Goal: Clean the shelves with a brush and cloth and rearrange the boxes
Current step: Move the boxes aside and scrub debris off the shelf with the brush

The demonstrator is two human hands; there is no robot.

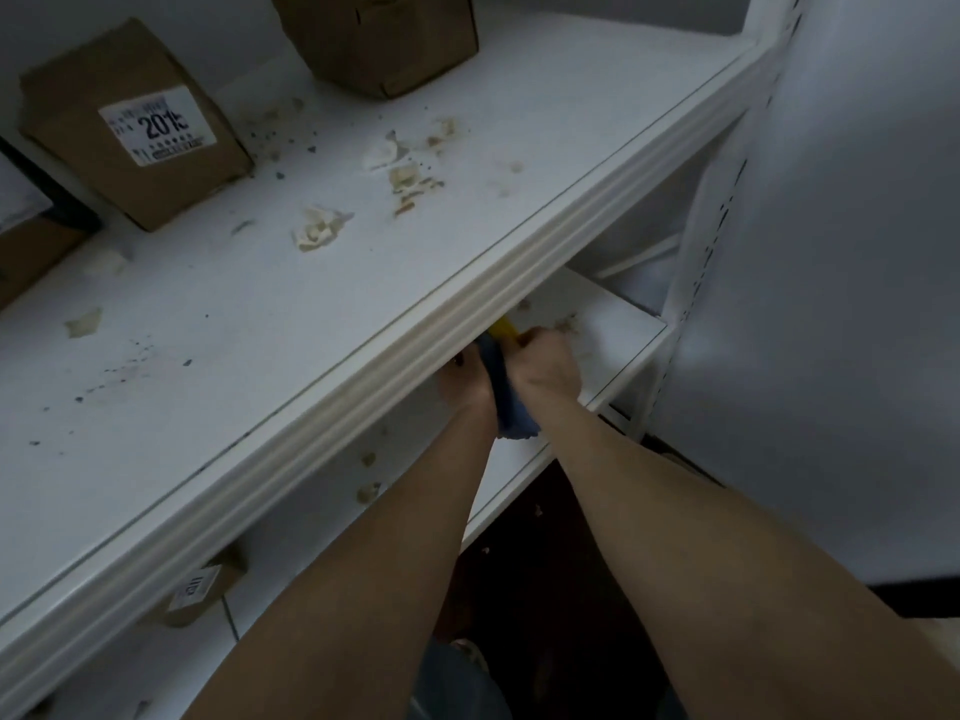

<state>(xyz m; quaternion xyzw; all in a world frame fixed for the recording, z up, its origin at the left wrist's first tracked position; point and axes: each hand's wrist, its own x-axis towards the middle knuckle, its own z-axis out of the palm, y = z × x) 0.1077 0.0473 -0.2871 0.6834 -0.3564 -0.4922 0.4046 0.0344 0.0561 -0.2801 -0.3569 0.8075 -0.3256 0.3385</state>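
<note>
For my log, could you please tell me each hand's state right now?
Left hand: cannot tell; upper shelf hides its fingers, blue cloth against it.
Right hand: closed round the yellow handle.

Bare forearms [415,537], grey-blue clothing [457,688] below

Your upper shelf [218,324] carries a labelled box [135,127] near its back left. A second box [384,39] stands at the middle of the back edge, and a third box [26,252] is cut off at the left edge. Torn pale scraps [317,228] and dark specks [187,362] litter its middle. On your lower shelf [613,335] lie brownish bits [369,492] and, toward the left, a small box [202,589].
</note>
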